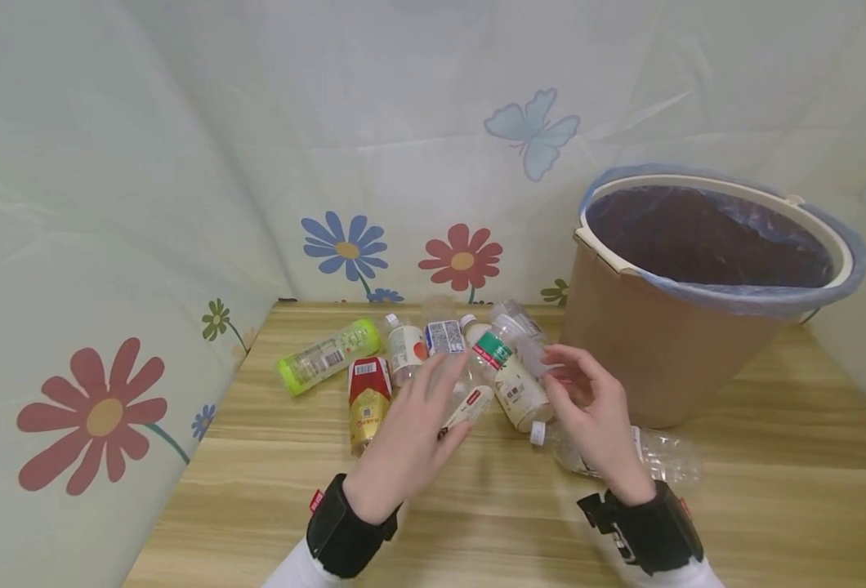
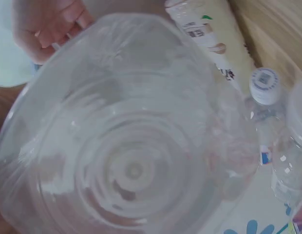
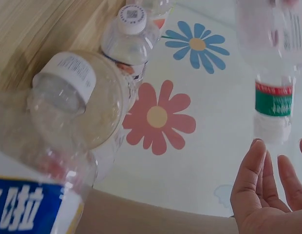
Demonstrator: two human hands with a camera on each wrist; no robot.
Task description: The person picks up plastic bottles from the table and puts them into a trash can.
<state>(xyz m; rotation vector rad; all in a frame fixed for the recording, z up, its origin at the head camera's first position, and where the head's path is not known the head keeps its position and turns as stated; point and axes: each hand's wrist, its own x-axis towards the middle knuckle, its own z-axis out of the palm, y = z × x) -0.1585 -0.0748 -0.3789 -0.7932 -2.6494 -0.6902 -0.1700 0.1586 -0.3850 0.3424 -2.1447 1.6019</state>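
Note:
A clear plastic bottle [image 1: 493,349] with a green and red neck band and white cap is in my left hand [image 1: 407,441]. The fingers lie over its body, with the thumb on the near side. Its ridged base [image 2: 134,168] fills much of the left wrist view. My right hand [image 1: 591,416] is beside it, holding nothing, with fingers loosely bent. In the right wrist view, its fingertips [image 3: 255,151] appear close to the cap [image 3: 272,129]; contact is unclear. A cream-labelled bottle [image 1: 521,394] lies between the hands. Another clear bottle [image 1: 668,457] lies under the right forearm.
A brown bin [image 1: 609,343] lined with a blue bag stands at the back right. Left of my hands lie a green-ended bottle [image 1: 323,359] and a red and gold container [image 1: 369,400]. Several more bottles, including a peach-labelled one [image 1: 405,349], lie near the flowered back sheet.

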